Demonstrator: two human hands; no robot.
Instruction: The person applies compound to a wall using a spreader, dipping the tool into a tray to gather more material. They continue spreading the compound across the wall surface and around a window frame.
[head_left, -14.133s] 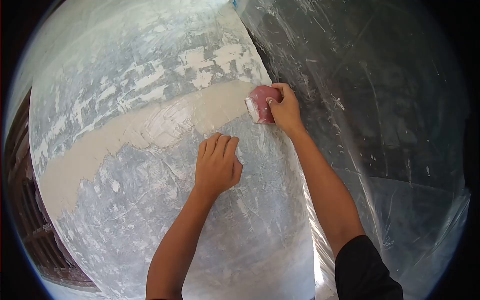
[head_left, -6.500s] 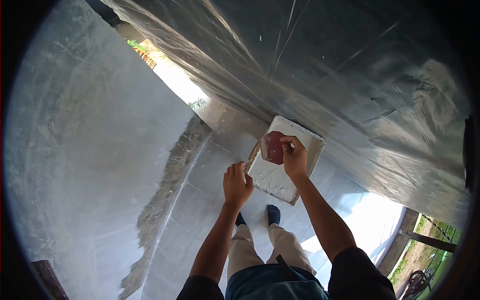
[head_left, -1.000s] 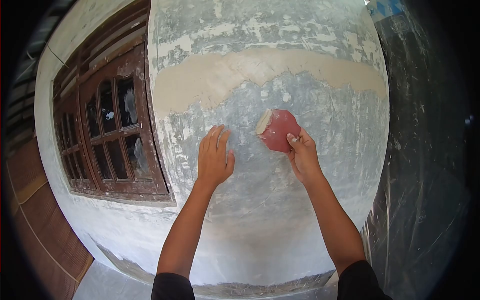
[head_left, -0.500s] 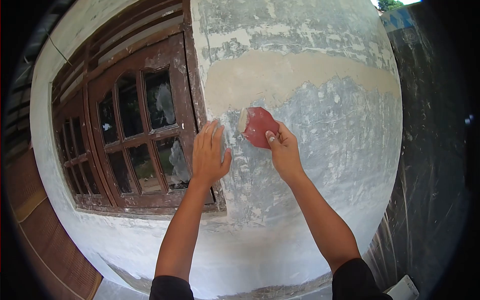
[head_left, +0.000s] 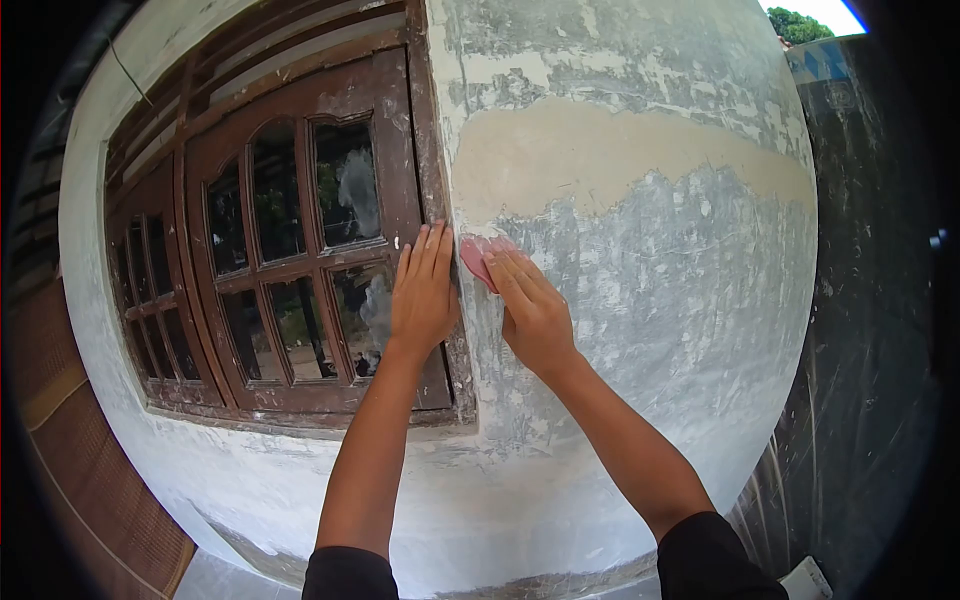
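Observation:
My right hand holds a flat red putty scraper against the wall, just beside the window frame. Its fingers lie stretched over the scraper and cover most of it. A beige band of smooth putty runs across the grey, patchy wall above this hand. My left hand rests with fingers straight on the right upright of the brown wooden window frame, holding nothing. Any putty under the scraper is hidden.
The window's dark glass panes fill the left side. At far left hangs a brown woven panel. A dark sheet stands right of the wall, with a pale object at its foot.
My right hand has moved left and turned the scraper, laying it against the wall near the frame; the putty on its edge no longer shows. My left hand has shifted onto the frame.

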